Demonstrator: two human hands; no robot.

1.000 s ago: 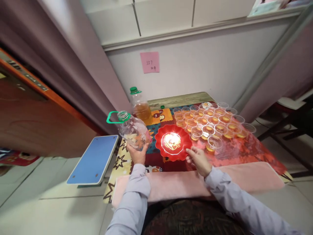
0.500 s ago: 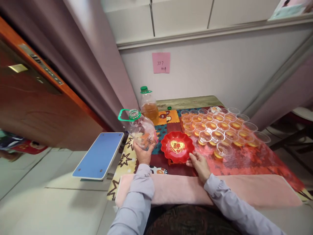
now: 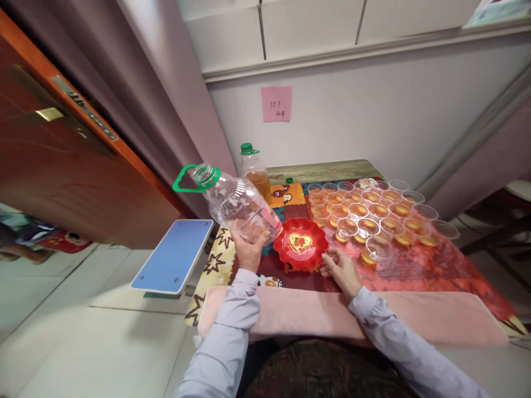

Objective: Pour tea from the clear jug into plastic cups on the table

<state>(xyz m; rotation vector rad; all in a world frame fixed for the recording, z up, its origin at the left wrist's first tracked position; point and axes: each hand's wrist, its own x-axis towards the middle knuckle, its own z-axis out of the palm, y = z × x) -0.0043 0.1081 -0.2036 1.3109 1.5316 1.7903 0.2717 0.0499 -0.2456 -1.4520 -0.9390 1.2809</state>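
Observation:
My left hand (image 3: 249,251) is wrapped round the lower part of a large clear plastic bottle (image 3: 238,204), which tilts with its uncapped mouth to the upper left and a green handle ring (image 3: 186,179) at its neck. The bottle looks empty. With its fingertips, my right hand (image 3: 341,269) pinches the right rim of a red scalloped dish (image 3: 301,244) that has a yellow heart pattern. Behind the held bottle stands a capped bottle (image 3: 258,178) with amber liquid. Several clear cups (image 3: 368,226) of amber liquid stand in rows right of the dish.
A green cap (image 3: 289,181) lies near the back edge of the patterned table. Along the front edge runs a pink cloth (image 3: 307,312). Left of the table is a blue board (image 3: 174,256). A pink note (image 3: 276,104) is on the wall.
The bottle in my left hand has risen and tilted further, its mouth swinging up and left and its base toward the dish. My right hand stays on the dish rim.

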